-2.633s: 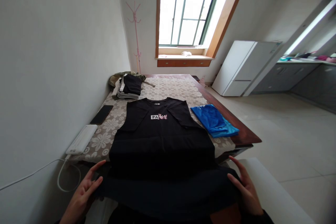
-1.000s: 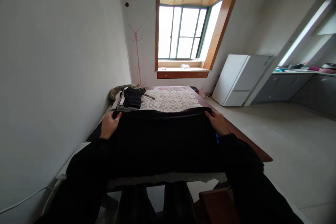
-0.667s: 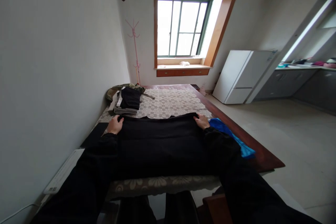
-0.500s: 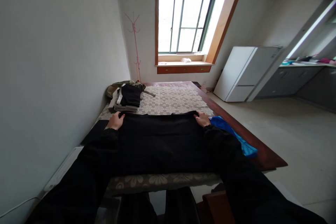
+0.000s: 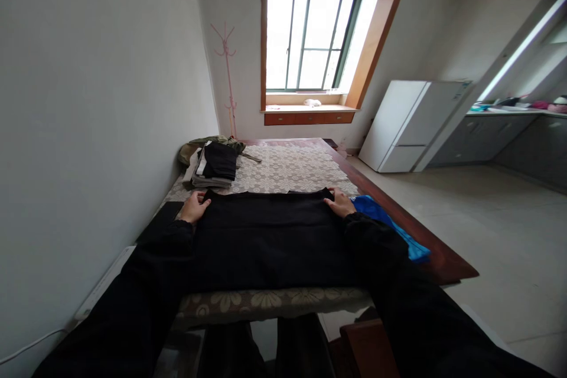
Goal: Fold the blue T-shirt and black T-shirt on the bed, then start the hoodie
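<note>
Blk shirt has changed most vs. 2.6 s ago: its near end is now up by the neck end, doubled over the chest print; vs. 0.5 s ago, hands barely shift, just a slight tilt of view. Shirt lies on the cloth-covered table, approx. centred in front of the person. L hand is at its far L corner, R hand at its far R corner; thumbs on the near side, fingers curled at the edge. Can't tell if they pinch the fabric or merely rest on it.

Progress, my read: one lengthwise fold made, approx. flat; full width remains, so sides look un-narrowed, & hands aren't off it yet. Blue garment & clothes pile look done already.

Hard to see: print & most of neckline are under the fold; layers merge, blk on blk. R sleeve hides part of the blue garment; L sleeve partly covers a dark flat item & white device.
</note>
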`<state>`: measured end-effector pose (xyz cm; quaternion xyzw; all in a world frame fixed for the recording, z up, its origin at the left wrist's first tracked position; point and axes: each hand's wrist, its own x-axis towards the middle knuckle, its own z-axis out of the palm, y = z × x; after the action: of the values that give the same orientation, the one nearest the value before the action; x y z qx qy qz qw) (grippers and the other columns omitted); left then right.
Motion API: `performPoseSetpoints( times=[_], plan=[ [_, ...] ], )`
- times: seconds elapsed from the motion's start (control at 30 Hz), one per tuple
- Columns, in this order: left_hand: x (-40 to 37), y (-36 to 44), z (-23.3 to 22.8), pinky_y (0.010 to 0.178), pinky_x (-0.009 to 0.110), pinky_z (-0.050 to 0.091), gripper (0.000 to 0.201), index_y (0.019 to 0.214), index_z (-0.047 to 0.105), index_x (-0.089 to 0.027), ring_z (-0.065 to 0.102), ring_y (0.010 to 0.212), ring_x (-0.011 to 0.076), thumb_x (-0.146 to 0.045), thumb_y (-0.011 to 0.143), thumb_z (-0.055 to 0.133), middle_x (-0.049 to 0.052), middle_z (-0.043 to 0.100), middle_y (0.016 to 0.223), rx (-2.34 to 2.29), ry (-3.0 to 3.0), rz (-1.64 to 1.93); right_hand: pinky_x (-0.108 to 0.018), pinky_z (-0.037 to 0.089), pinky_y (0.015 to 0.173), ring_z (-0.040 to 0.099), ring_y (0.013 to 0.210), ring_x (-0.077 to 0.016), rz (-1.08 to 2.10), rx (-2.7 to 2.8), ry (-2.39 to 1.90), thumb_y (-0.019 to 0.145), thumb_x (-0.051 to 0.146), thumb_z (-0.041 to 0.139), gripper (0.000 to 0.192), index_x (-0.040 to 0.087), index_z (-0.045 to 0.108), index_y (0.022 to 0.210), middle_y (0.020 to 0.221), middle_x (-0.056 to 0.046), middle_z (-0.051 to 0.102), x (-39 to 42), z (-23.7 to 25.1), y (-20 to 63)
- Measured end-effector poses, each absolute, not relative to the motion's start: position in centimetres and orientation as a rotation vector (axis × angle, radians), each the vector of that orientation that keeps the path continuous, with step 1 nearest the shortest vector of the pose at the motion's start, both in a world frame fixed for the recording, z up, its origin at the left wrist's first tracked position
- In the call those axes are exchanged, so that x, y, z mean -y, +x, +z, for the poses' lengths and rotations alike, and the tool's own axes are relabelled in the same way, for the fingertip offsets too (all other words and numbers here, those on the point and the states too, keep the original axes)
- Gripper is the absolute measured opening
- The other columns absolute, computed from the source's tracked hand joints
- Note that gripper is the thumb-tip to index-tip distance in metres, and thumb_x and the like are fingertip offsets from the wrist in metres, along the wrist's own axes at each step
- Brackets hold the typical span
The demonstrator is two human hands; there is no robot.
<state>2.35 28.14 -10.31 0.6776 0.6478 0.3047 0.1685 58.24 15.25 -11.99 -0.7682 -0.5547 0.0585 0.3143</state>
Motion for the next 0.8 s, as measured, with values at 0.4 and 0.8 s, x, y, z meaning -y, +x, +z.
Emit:
performPoseSetpoints(
  times=[0.4, 0.8],
  plan=[
    [-26.8, 2.5, -10.7, 0.089, 0.034, 0.056, 0.025, 0.098, 0.076, -0.022, 0.073, 0.095, 0.0248, -0.023, 0.084, 0.055, 0.006, 0.078, 0.100, -1.671, 2.073, 1.006, -0.038, 0.051, 0.103, 0.068, 0.105, -0.0247, 0.150, 1.655, -1.769, 0.073, 0.009, 0.046, 0.036, 0.022, 0.075, 0.092, 0.110, -0.008, 0.073, -14.6, -11.5, 58.1],
    [-26.5, 2.7, -10.9, 0.115, 0.042, 0.045, 0.045, 0.131, 0.066, -0.017, 0.060, 0.132, 0.0284, -0.031, 0.091, 0.051, 0.013, 0.065, 0.142, -1.679, 2.201, 0.933, -0.041, 0.043, 0.117, 0.059, 0.133, -0.0253, 0.143, 1.709, -1.914, 0.083, 0.018, 0.048, 0.057, 0.020, 0.067, 0.137, 0.139, -0.010, 0.066, -14.7, -11.8, 57.9]
  ],
)
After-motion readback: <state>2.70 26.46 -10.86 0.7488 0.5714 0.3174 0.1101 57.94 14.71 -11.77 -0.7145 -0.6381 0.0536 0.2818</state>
